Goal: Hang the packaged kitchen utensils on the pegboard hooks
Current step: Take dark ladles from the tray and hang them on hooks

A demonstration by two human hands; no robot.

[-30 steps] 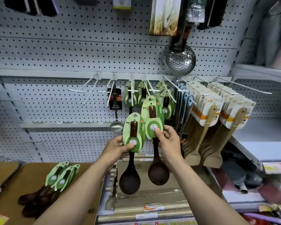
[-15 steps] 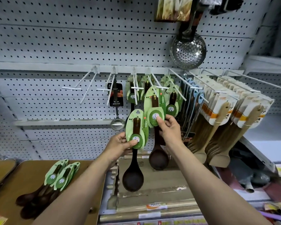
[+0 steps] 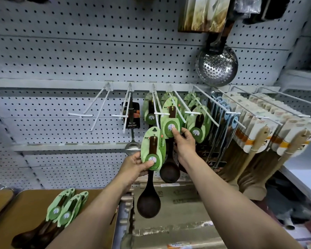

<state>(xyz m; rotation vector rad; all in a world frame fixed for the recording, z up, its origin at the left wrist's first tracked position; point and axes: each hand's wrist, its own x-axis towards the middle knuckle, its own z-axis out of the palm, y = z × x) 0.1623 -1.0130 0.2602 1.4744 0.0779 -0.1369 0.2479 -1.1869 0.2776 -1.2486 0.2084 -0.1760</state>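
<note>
At the pegboard hook point(image 3: 176, 109), the right hand point(image 3: 184, 143) pinches a green-carded wooden spoon point(image 3: 171, 126) raised onto its prong, while the left hand point(image 3: 135, 167) grips a second spoon point(image 3: 151, 155) just below-left; a card hole missing the prong could tear or drop.

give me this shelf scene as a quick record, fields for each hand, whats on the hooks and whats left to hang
left hand: holds one green-carded dark spoon below the hooks
right hand: pinches a second carded spoon raised at a white hook
already hung: more carded spoons, steel ladle, wooden spatulas
empty hook: far left
left to hang: carded spoons on brown tray
</note>
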